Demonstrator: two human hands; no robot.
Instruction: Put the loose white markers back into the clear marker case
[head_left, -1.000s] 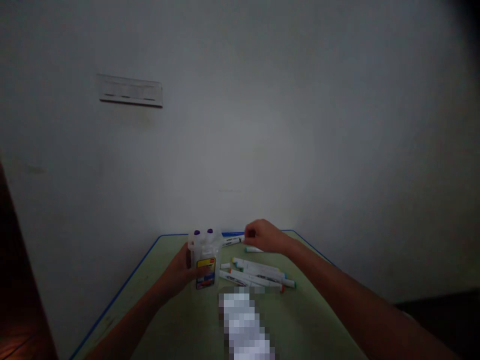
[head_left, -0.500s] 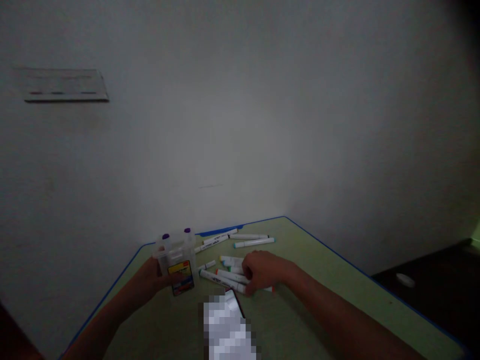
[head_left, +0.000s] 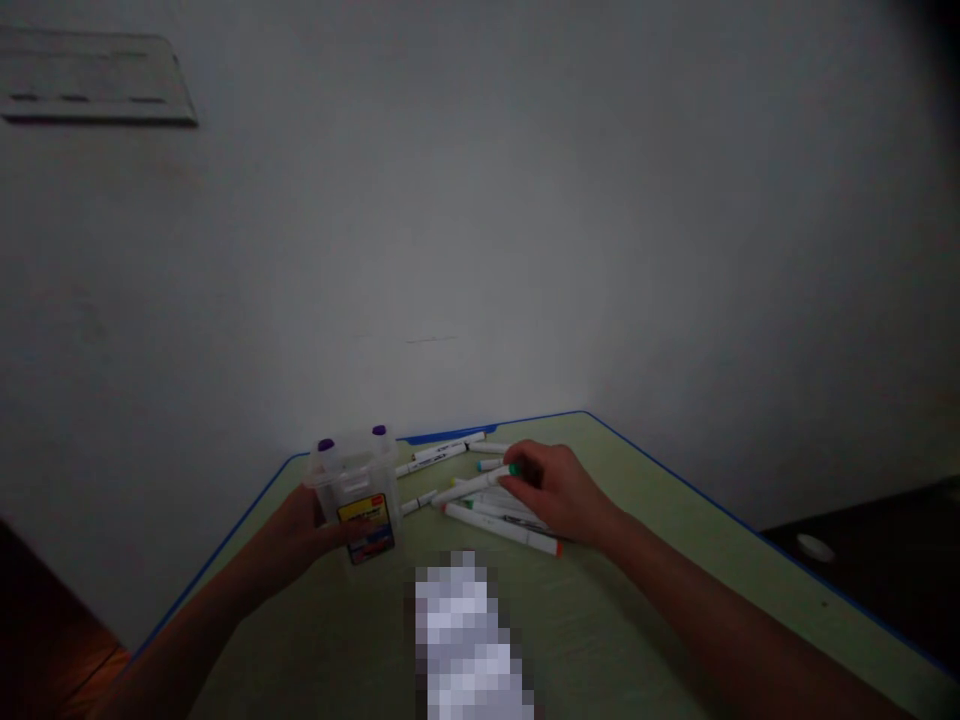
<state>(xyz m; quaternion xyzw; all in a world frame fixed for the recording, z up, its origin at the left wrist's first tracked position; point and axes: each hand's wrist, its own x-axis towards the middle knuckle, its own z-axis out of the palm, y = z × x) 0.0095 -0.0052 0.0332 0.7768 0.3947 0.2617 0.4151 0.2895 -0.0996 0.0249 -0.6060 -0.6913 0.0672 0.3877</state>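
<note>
My left hand [head_left: 304, 530] is wrapped round a clear plastic marker box [head_left: 356, 492] with a yellow label. The box stands on the green table [head_left: 645, 560], and two purple-capped markers stick out of its top. My right hand [head_left: 559, 490] pinches a white marker with a green cap [head_left: 476, 484], lifted a little above a loose pile of white markers [head_left: 502, 520]. More markers [head_left: 442, 455] lie near the table's far edge.
A pixelated white patch [head_left: 469, 640] covers something flat on the table in front of me. Grey walls meet at the corner behind the table. A dark surface [head_left: 862, 560] with a small pale object lies to the right. The table has a blue rim.
My right hand went from the far markers down to the pile, and now holds a green-capped marker lifted toward the box. The left hand has stayed on the box.
</note>
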